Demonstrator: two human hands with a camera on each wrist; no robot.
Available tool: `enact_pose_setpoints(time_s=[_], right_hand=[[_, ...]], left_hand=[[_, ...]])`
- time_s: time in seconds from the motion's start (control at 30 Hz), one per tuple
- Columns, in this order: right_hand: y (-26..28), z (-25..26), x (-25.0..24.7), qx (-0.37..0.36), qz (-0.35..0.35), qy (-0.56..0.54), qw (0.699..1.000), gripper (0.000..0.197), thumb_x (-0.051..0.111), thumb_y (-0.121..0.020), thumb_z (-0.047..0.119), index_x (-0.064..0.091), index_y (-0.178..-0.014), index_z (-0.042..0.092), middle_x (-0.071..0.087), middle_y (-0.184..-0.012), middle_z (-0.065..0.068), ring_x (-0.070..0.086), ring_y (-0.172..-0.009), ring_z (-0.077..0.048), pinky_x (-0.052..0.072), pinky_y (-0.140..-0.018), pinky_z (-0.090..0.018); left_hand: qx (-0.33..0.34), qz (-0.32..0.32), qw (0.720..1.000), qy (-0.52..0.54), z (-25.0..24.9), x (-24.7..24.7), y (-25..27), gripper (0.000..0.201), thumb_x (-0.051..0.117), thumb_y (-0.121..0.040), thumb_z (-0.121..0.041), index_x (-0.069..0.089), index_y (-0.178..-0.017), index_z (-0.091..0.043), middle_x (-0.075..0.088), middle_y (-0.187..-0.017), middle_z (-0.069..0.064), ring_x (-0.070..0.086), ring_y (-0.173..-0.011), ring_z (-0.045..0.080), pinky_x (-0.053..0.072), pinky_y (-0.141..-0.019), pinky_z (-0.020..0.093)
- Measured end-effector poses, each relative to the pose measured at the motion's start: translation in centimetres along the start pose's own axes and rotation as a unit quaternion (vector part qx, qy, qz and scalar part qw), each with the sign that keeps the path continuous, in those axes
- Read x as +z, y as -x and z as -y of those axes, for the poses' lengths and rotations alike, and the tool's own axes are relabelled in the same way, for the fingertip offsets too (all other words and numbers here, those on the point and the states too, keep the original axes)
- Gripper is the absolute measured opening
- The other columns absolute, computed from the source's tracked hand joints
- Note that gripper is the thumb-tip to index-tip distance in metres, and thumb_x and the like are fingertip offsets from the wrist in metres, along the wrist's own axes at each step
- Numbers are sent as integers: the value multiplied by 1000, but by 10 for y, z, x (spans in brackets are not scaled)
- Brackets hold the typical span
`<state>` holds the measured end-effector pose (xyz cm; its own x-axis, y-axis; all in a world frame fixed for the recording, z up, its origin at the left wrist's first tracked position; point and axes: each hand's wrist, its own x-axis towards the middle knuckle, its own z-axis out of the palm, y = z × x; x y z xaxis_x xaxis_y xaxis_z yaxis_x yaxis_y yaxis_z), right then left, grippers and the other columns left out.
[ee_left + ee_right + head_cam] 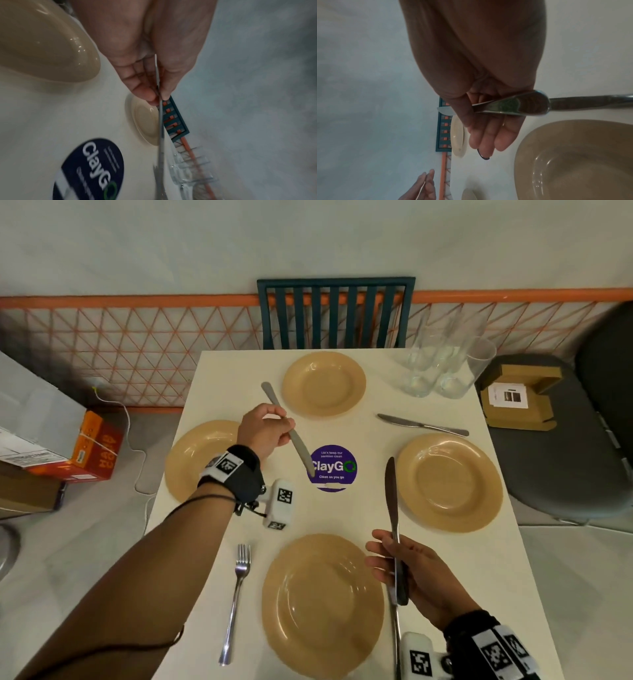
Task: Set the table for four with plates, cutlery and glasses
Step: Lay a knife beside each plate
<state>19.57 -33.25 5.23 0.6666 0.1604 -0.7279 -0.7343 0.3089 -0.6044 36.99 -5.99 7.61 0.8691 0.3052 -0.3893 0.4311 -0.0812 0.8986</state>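
Four tan plates sit on the white table [342, 515]: far [323, 383], left [195, 460], right [448, 482] and near [322, 604]. My left hand [281, 422] pinches a table knife [294, 440] by its middle above the table, between the left and far plates; the pinch shows in the left wrist view [158, 96]. My right hand [394, 556] grips a second knife [392, 501] by the handle [510, 105], blade pointing away, just right of the near plate. A fork [236, 601] lies left of that plate, another knife [397, 642] right of it.
One more knife [421, 425] lies beyond the right plate. Several clear glasses [442, 364] stand grouped at the far right corner. A purple round sticker [334, 470] marks the table's centre. A teal chair [335, 313] stands at the far side, a grey seat with a cardboard box [517, 397] to the right.
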Motion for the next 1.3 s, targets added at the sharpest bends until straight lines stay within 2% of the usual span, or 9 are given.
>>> enact_pose_setpoints(time_s=[0.17,0.27,0.37,0.57,0.7,0.8,1.0,1.17,1.3], right_hand=[[-18,-2,17,18,-31,19,999,26,56,-98,20,71,-115,8,75,-107,-16,70,-85,-27,53,-83,-39],[-31,-4,27,35,-59,9,998,26,60,-93,18,73,-112,6,75,-105,-19,64,-80,-30,51,-76,-39],[-43,-5,34,53,-89,-1,995,33,65,-80,19,74,-107,3,74,-99,-23,60,-73,-31,49,-64,-36],[-66,-4,40,106,-114,16,988,21,58,-94,8,72,-106,-2,74,-95,-26,57,-76,-37,42,-67,-39],[-79,0,48,125,-117,31,985,21,56,-95,7,72,-104,-2,73,-95,-28,56,-73,-38,41,-65,-39],[-85,3,55,123,-109,43,986,21,55,-96,6,73,-103,-2,73,-95,-28,57,-70,-37,43,-63,-38],[-98,2,64,135,-103,61,984,21,55,-97,9,73,-104,0,74,-94,-26,58,-67,-36,44,-60,-37],[-100,-2,65,131,-98,67,984,21,56,-95,9,73,-105,1,74,-95,-26,59,-68,-38,46,-61,-37],[-100,-3,65,128,-93,65,985,21,56,-95,9,73,-106,2,74,-95,-26,60,-67,-37,47,-59,-36]], left_hand=[[-36,-17,995,-92,-3,-12,-84,42,75,-84,-10,57,-121,-15,70,-105,11,70,-80,21,58,-62,21],[-47,-13,985,-164,-1,-16,-134,34,77,-81,-14,68,-114,-14,73,-102,10,73,-87,25,61,-79,33],[-50,-13,977,-206,1,-16,-177,37,81,-76,-16,71,-112,-18,73,-104,9,72,-89,25,61,-83,37],[-53,9,966,-253,3,-6,-235,30,80,-78,-13,73,-108,-11,74,-106,12,71,-97,29,58,-90,38],[-50,20,961,-270,6,-1,-258,24,79,-79,-14,75,-103,-11,75,-102,12,71,-95,29,58,-90,37],[-51,15,962,-269,9,2,-269,18,80,-77,-18,76,-95,-16,76,-96,7,72,-90,26,58,-89,34],[-36,-5,969,-244,18,4,-276,24,84,-71,-20,78,-95,-19,77,-92,4,74,-85,25,59,-87,34],[9,-29,960,-277,20,8,-269,15,79,-78,-16,78,-91,-10,77,-88,8,73,-83,28,59,-84,36],[13,-30,955,-293,19,8,-266,18,75,-81,-17,77,-97,-10,76,-98,9,71,-93,27,52,-86,24]])
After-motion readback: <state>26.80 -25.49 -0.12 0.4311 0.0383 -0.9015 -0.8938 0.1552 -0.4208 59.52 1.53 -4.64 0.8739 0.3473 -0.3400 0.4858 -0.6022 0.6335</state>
